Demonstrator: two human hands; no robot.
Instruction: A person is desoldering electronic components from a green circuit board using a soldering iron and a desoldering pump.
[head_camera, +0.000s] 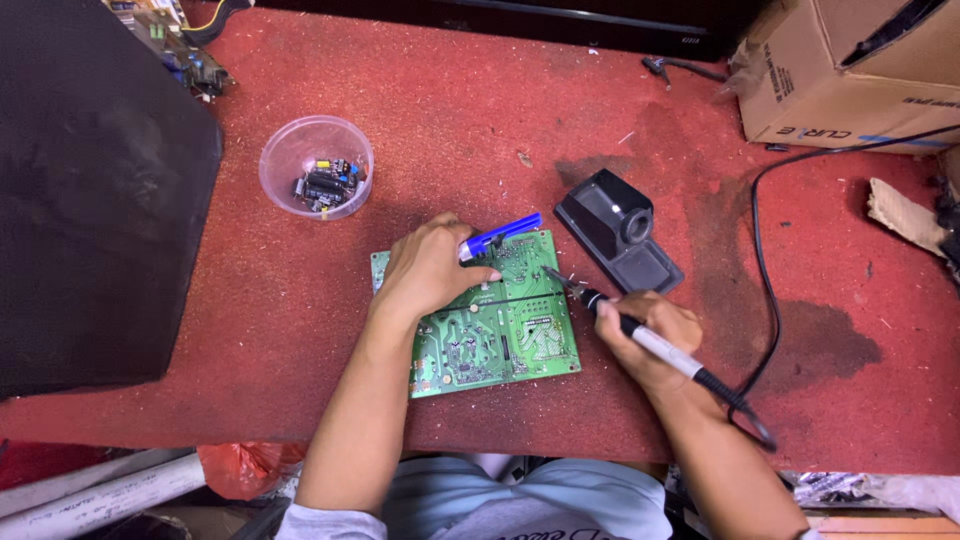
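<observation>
A green circuit board (500, 335) lies flat on the red table top. My left hand (432, 268) rests on the board's upper left part and grips a blue desoldering pump (500, 236) that points up to the right. My right hand (648, 335) holds a soldering iron (640, 333) like a pen, its metal tip touching the board near the upper right edge. The iron's black cable (765, 290) loops away to the right.
A black soldering iron stand (620, 228) sits just right of the board. A clear plastic bowl (316, 166) with small electronic parts stands at upper left. A large black panel (95, 200) covers the left side. A cardboard box (850, 70) is at the top right.
</observation>
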